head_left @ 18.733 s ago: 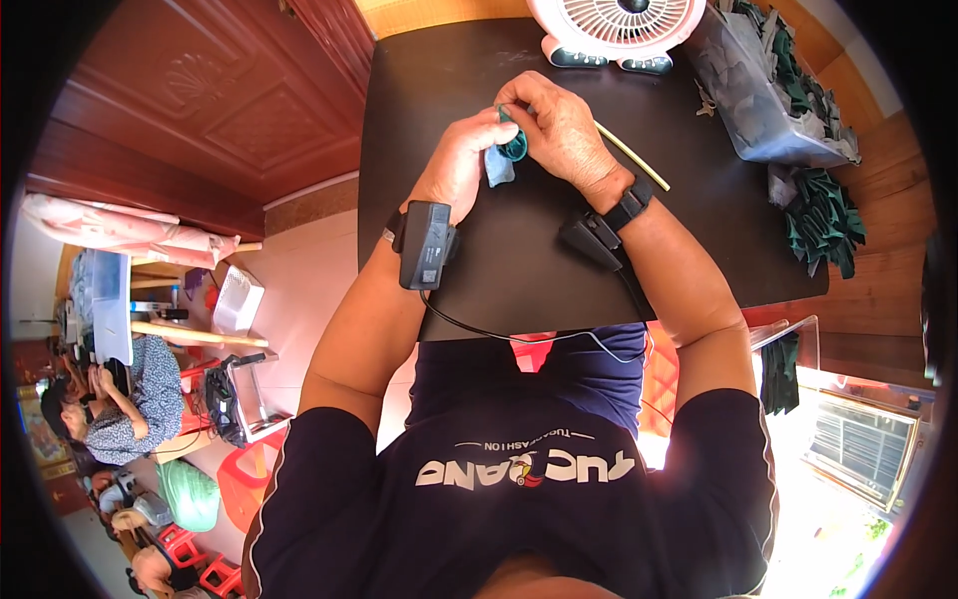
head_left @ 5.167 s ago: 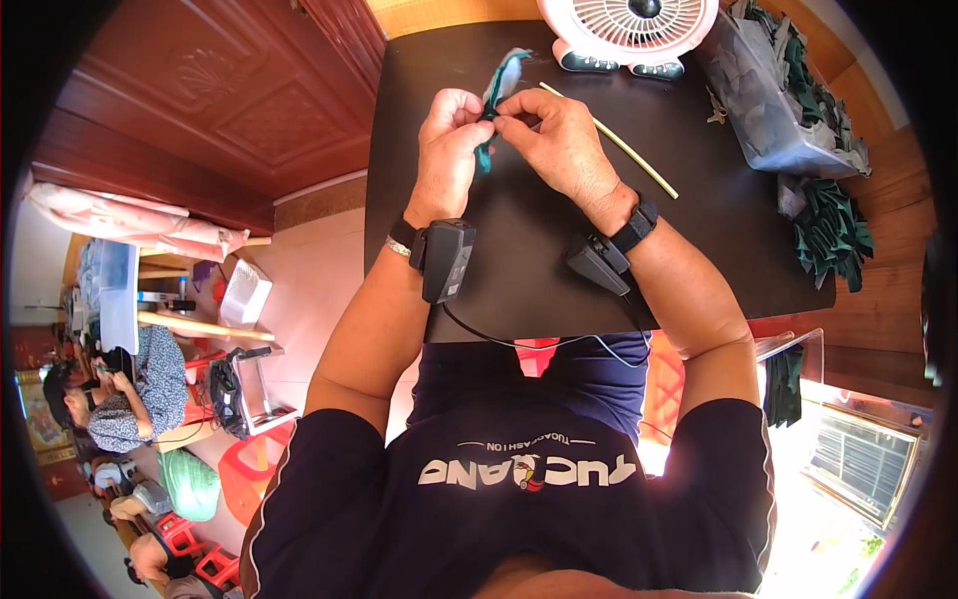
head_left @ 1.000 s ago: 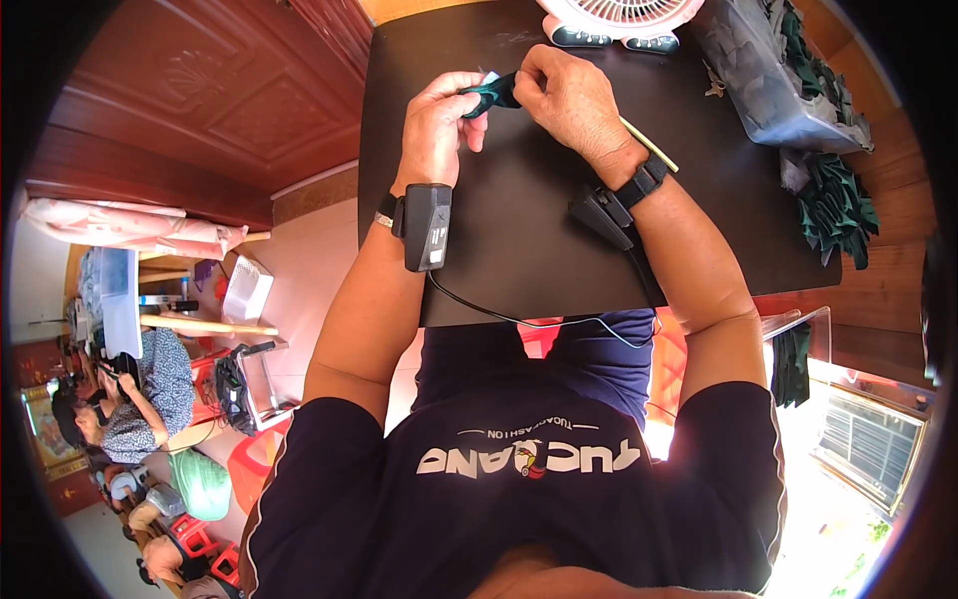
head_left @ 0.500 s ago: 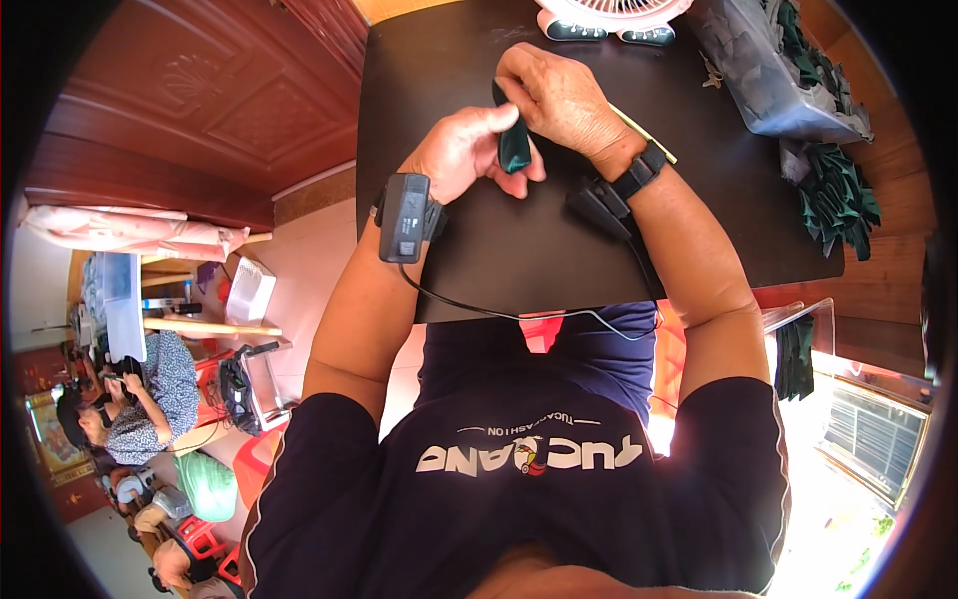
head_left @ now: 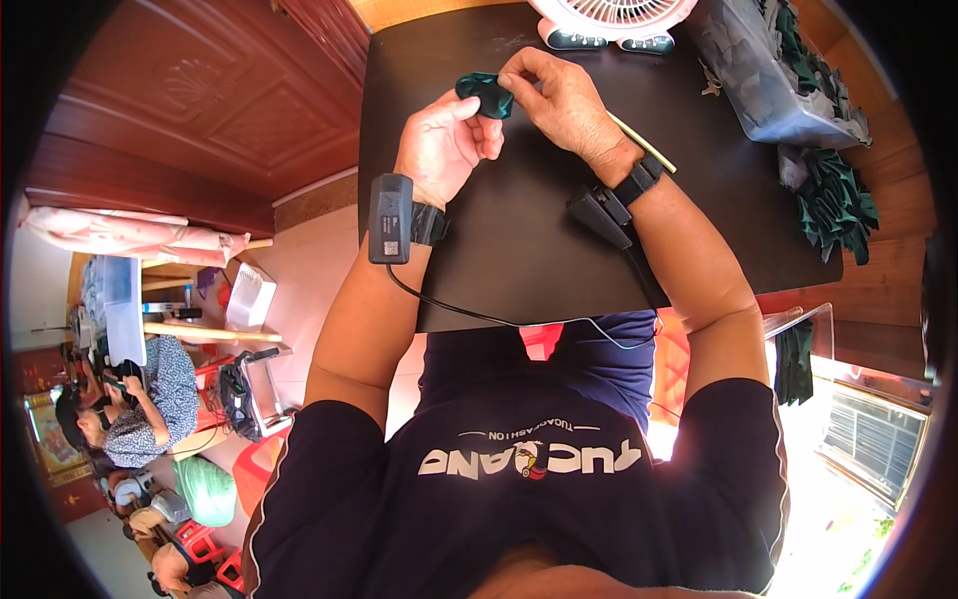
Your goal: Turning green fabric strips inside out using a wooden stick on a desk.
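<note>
A small piece of shiny dark green fabric [head_left: 483, 95], rounded and puffed out, is held above the dark table [head_left: 519, 260]. My left hand [head_left: 446, 147] pinches its lower left side between thumb and fingers, with the palm turned up. At its right edge, the thumb and index finger of my right hand [head_left: 565, 108] close on the fabric. Whether the piece is a pouch, a bow or a loop cannot be made out. A thin pale stick [head_left: 642, 142] lies partly hidden beside my right wrist.
A white fan [head_left: 614, 15] stands at the table's far edge. Right of it is a clear plastic bin [head_left: 768, 100] of grey and green fabric pieces, with a dark green bundle [head_left: 836, 205] nearer me. Wrist devices trail a black cable [head_left: 449, 305]. People sit at far left.
The fabric has moved up and left and now looks rounded rather than a narrow strip. My left hand has shifted along with it, and my right hand grips its edge.
</note>
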A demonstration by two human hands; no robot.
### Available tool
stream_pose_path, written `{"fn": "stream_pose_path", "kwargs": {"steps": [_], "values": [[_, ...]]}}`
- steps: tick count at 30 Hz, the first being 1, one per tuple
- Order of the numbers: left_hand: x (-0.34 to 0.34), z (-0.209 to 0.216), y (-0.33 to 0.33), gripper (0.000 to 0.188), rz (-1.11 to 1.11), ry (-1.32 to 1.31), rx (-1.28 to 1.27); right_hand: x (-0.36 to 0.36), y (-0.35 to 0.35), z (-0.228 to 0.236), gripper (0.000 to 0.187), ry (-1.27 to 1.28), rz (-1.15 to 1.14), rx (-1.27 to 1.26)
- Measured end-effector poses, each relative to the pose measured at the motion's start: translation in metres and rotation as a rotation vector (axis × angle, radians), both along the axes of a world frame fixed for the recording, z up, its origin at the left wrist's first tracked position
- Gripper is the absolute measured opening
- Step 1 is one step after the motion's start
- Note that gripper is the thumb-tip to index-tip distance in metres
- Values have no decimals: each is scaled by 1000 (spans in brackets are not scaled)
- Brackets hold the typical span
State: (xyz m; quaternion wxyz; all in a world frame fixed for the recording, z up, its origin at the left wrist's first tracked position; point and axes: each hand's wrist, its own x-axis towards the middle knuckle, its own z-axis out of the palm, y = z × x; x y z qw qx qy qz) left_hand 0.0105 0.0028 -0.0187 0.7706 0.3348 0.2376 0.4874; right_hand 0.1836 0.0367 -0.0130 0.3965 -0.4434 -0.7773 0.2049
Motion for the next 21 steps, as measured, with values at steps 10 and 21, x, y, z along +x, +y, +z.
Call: {"fn": "stream_pose_path", "kwargs": {"steps": [10,21], "values": [[-2,0,-5,15,-216,-99,13,-3,0,-5,29,112,293,247],[-5,4,-3,15,27,-21,19,-2,-10,5,17,-30,25,235]]}}
